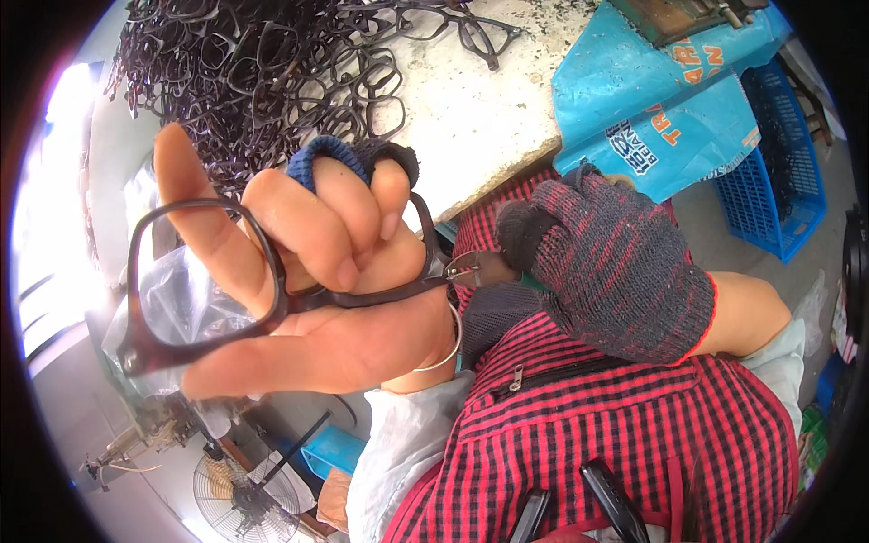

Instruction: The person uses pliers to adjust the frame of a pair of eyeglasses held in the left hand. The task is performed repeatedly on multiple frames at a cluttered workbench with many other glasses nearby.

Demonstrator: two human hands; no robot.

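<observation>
1. Your left hand is raised in front of you, grasping a dark eyeglass frame; index finger and thumb spread outward, the other fingers curled against the frame, two wearing blue and black bands.
2. The frame sits across that hand, above your lap, one rim reaching toward the left edge of the view.
3. Your right hand, in a dark grey and red knitted glove, is clenched around a small metal tool, mostly hidden by the glove.
4. The tool's tip is at the frame's right end; you cannot tell from this view whether it touches.
5. Beyond your hands, a heap of dark frames lies on the white worktable.
6. A blue printed sheet hangs over the table's right side, near a blue crate.
7. You wear a red-and-black checked apron.
</observation>
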